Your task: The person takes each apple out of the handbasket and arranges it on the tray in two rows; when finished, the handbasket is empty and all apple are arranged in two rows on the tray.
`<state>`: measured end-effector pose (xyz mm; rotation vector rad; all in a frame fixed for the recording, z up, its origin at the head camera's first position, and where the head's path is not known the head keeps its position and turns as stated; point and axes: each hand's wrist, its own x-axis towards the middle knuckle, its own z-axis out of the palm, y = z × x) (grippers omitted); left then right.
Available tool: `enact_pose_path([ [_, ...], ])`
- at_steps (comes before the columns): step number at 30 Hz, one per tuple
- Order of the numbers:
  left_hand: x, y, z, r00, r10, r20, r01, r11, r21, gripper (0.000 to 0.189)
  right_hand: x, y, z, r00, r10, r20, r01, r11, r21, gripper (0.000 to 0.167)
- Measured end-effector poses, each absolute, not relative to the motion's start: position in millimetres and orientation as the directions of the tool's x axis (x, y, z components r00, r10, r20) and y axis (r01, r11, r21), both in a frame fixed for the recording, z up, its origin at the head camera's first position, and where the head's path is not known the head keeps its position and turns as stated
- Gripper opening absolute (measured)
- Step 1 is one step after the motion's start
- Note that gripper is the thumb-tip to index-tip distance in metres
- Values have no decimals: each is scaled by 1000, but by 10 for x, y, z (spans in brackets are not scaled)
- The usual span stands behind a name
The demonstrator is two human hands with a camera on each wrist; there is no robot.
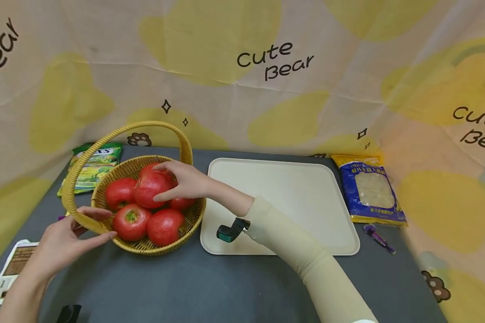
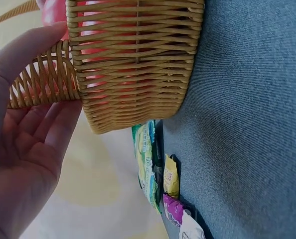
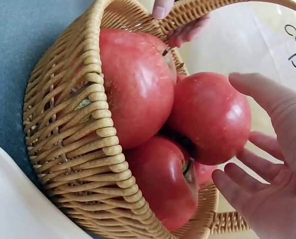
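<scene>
Red apples (image 1: 164, 226) are heaped in a yellow wicker basket (image 1: 147, 251) with a tall arched handle (image 1: 145, 123). My left hand (image 1: 70, 237) grips the foot of that handle at the basket's left side, thumb on one face and fingers behind, as the left wrist view shows. My right hand (image 1: 186, 179) is at the topmost apple (image 3: 208, 117), its fingers spread loosely. Thumb tip and fingertips lie right at that apple's edge in the right wrist view, with a gap before the palm. The apple rests on the others.
A white tray (image 1: 283, 206) lies right of the basket, under my right forearm. Beyond it are a blue and yellow bag (image 1: 372, 188) and a small purple-wrapped item (image 1: 379, 238). A green snack bag (image 1: 93, 172) stands behind the basket; a printed packet (image 1: 14, 269) lies far left.
</scene>
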<state>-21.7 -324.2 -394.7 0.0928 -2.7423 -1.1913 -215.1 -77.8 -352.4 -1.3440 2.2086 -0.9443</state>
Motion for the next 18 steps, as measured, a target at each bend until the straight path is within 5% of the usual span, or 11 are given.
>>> enact_pose_path([
  [18,-212,-3233,-3972,-982,-133,133,2,697,717,41,-2110,-960,-3738,-490,-872,-11,-666,383,-640,91],
])
